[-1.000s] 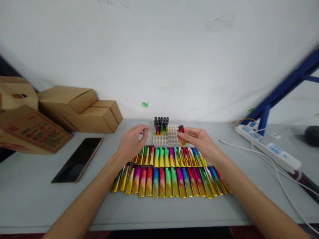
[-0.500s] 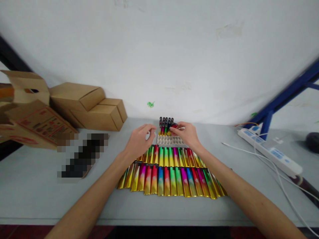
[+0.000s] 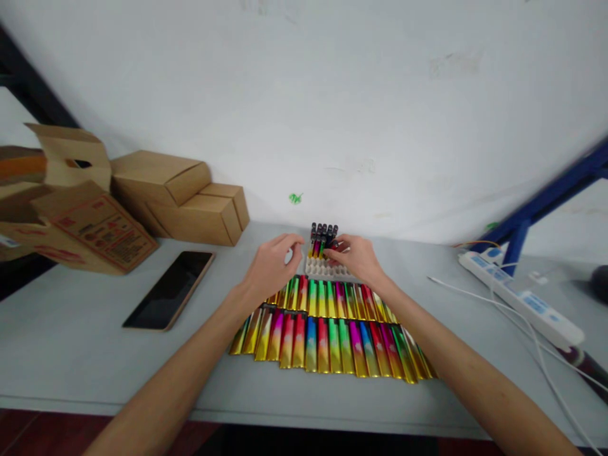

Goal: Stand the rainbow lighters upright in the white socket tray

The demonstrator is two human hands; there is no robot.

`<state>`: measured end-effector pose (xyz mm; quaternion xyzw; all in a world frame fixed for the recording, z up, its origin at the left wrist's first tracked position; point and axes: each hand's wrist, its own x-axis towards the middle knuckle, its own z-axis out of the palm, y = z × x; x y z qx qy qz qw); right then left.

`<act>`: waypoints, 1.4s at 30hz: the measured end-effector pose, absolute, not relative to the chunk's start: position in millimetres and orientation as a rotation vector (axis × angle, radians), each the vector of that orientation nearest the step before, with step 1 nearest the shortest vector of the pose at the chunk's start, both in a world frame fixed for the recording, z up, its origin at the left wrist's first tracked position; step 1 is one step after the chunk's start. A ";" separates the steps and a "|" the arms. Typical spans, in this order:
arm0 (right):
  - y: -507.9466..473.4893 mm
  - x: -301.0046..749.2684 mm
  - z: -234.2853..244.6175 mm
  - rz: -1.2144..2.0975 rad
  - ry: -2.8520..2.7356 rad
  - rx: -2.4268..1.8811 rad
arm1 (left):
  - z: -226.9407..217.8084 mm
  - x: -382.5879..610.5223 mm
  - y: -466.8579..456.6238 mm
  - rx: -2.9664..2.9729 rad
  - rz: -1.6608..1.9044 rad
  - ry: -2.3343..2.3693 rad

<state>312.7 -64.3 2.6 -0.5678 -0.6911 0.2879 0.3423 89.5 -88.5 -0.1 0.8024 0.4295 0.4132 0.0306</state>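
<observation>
My right grip [image 3: 356, 258] pinches a slim red lighter [image 3: 334, 245] over the white bumpy tray [image 3: 319, 269]; left of it, my left grip [image 3: 273, 265] half-curls, empty.

Lies open over bare table [image 3: 223, 278] between phone [image 3: 168, 291] and left hand [image 3: 273, 263], and between right hand [image 3: 358, 256] and white cable [image 3: 451, 284]. Gets tight between both hands, around upright lighters [image 3: 323, 235] and tray [image 3: 325, 270]. Meets flat lighter rows [image 3: 335, 345] nearer, cardboard boxes [image 3: 202, 218] left, power strip [image 3: 521, 297] right.
</observation>
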 end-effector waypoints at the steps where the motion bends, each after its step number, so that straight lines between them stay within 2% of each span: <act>1: -64.6 312.6 4.2 0.768 -1.809 -1.469 | -0.4 89.3 -88.3 2.475 1.272 1.321; 13: -52.8 320.7 -2.1 0.981 -1.868 -1.320 | -2.6 88.3 -86.8 2.485 1.271 1.327; 24: -54.2 309.8 -6.4 0.927 -1.850 -1.380 | -3.6 88.7 -86.6 2.494 1.259 1.335; 42: -60.3 302.6 17.3 0.446 -2.215 -1.696 | -4.3 88.6 -86.4 2.516 1.294 1.308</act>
